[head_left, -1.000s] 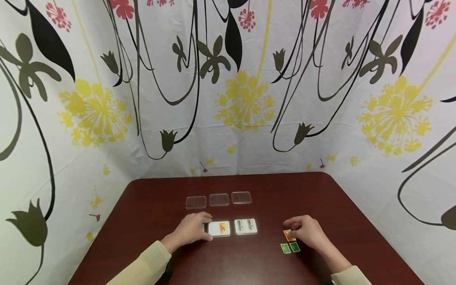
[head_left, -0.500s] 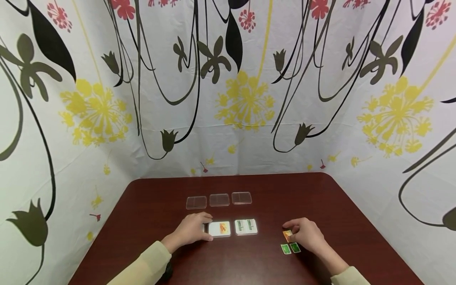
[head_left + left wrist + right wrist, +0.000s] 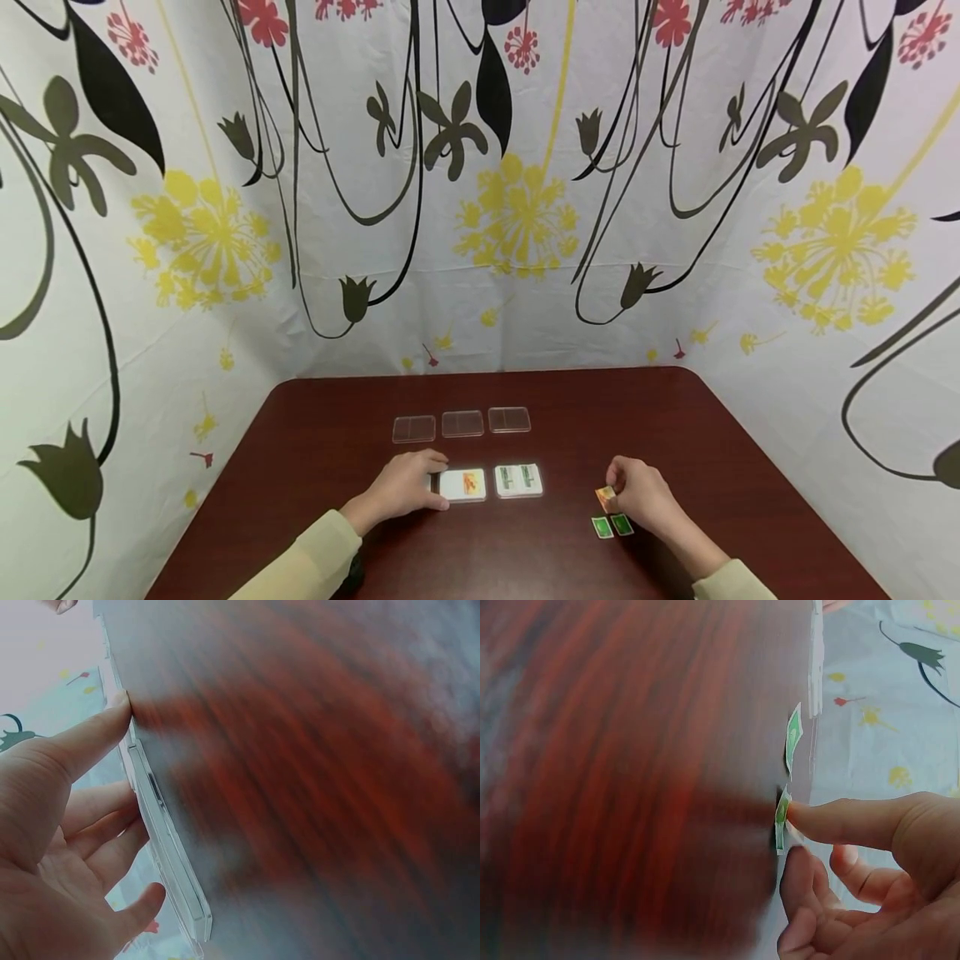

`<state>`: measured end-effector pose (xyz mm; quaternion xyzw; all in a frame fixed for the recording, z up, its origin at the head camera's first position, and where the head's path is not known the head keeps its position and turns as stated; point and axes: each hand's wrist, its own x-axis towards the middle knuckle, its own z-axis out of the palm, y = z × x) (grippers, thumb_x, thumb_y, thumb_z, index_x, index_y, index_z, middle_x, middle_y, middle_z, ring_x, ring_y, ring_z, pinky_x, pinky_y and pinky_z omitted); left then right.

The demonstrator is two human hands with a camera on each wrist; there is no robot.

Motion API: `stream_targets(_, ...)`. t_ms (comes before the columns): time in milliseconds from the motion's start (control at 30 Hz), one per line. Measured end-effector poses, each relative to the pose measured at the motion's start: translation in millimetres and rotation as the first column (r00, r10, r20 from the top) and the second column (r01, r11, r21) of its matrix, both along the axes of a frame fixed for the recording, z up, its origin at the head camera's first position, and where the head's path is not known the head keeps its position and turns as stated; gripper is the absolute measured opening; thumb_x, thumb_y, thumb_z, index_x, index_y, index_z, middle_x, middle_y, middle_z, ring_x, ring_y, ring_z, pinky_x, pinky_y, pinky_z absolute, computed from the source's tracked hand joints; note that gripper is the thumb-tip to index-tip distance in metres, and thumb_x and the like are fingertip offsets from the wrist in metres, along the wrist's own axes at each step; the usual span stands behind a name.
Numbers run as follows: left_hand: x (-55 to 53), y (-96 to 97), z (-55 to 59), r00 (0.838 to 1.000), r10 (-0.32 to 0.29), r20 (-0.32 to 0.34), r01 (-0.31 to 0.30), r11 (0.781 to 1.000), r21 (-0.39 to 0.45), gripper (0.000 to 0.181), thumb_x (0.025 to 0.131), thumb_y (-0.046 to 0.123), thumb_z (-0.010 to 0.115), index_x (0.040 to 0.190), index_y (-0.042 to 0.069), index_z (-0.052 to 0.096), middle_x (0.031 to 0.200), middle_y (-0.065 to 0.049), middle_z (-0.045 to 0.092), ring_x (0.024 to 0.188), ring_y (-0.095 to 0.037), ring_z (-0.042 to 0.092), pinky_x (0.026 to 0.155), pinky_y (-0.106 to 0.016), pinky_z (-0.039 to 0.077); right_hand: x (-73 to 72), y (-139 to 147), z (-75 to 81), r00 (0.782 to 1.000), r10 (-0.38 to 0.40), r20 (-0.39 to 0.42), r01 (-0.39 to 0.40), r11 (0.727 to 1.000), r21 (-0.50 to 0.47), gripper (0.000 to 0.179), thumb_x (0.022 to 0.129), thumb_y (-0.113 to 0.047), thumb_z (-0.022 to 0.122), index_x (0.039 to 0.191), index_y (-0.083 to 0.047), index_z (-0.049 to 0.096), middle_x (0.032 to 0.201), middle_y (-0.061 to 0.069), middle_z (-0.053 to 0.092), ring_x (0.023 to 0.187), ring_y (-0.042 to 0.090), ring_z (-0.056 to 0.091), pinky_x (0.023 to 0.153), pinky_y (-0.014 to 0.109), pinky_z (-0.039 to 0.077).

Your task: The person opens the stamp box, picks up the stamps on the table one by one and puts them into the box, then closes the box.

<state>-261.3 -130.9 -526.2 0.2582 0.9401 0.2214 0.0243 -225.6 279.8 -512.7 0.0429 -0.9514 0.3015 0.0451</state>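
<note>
In the head view my left hand [image 3: 396, 485] arches at the left of a shallow case with a white card [image 3: 452, 484] bearing an orange picture. Its thumb lies along the near side, its fingers on the far side. The left wrist view shows the loosely bent fingers and a clear case [image 3: 171, 840] beside them. My right hand [image 3: 643, 496] pinches the edge of a small orange card [image 3: 604, 498], thumb and index finger drawn together, partly hiding it. Just nearer lie two small green cards [image 3: 602, 527], which the right wrist view shows edge-on with slightly lifted corners.
Right of the white card, a case with a printed card [image 3: 518, 481] lies flat. Farther back, three clear lids [image 3: 462, 423] stand in a row on the dark red table [image 3: 592, 400]. A flowered cloth [image 3: 525, 325] hangs around the table's back and sides.
The right index finger has curled in from its outstretched pose towards the thumb at the orange card. My left hand stays where it was; the view has shifted slightly.
</note>
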Motion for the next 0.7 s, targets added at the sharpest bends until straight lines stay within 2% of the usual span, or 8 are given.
stream_targets(167, -0.1, -0.2, -0.1, 1.000, -0.002, 0.000, 0.002, 1.000, -0.001, 0.064, 0.078, 0.045, 0.086, 0.127, 0.008, 0.071, 0.132, -0.002, 0.063, 0.120, -0.026, 0.059, 0.094, -0.046, 0.050, 1.8, 1, -2.3, 0.999, 0.044, 0.001, -0.044, 0.998, -0.054, 0.029, 0.064, 0.007, 0.083, 0.070, -0.011, 0.061, 0.065, -0.002, 0.059, 0.057, 0.013, 0.054, 0.052, 0.029, 0.044)
stream_targets(300, 0.1, 0.0, -0.7, 1.000, -0.003, -0.002, 0.003, 1.000, -0.001, 0.064, 0.077, 0.045, 0.087, 0.127, 0.008, 0.071, 0.132, -0.002, 0.063, 0.120, -0.026, 0.059, 0.094, -0.047, 0.050, 3.8, 3, -2.8, 0.998, 0.067, 0.023, -0.064, 0.993, -0.094, 0.022, 0.068, 0.006, 0.081, 0.072, -0.011, 0.068, 0.066, -0.002, 0.067, 0.060, 0.014, 0.061, 0.055, 0.029, 0.048)
stream_targets(500, 0.4, -0.1, -1.0, 1.000, -0.008, -0.003, 0.008, 1.000, 0.002, 0.064, 0.077, 0.045, 0.087, 0.127, 0.008, 0.071, 0.132, -0.002, 0.063, 0.120, -0.027, 0.059, 0.095, -0.047, 0.050, 2.5, 8, -0.2, 0.996, 0.042, 0.076, -0.029, 0.987, -0.157, 0.020, 0.071, 0.001, 0.083, 0.086, -0.013, 0.079, 0.078, -0.001, 0.071, 0.071, 0.014, 0.065, 0.064, 0.033, 0.052)
stream_targets(700, -0.7, -0.4, 0.4, 1.000, -0.007, -0.005, 0.007, 1.000, 0.003, 0.065, 0.078, 0.045, 0.086, 0.128, 0.008, 0.070, 0.133, -0.002, 0.063, 0.121, -0.027, 0.059, 0.096, -0.047, 0.049, -1.7, 7, 7.2, 0.994, 0.082, 0.076, -0.061, 0.967, -0.248, 0.028, 0.075, -0.004, 0.085, 0.101, -0.010, 0.080, 0.092, 0.002, 0.073, 0.080, 0.015, 0.065, 0.067, 0.031, 0.053)
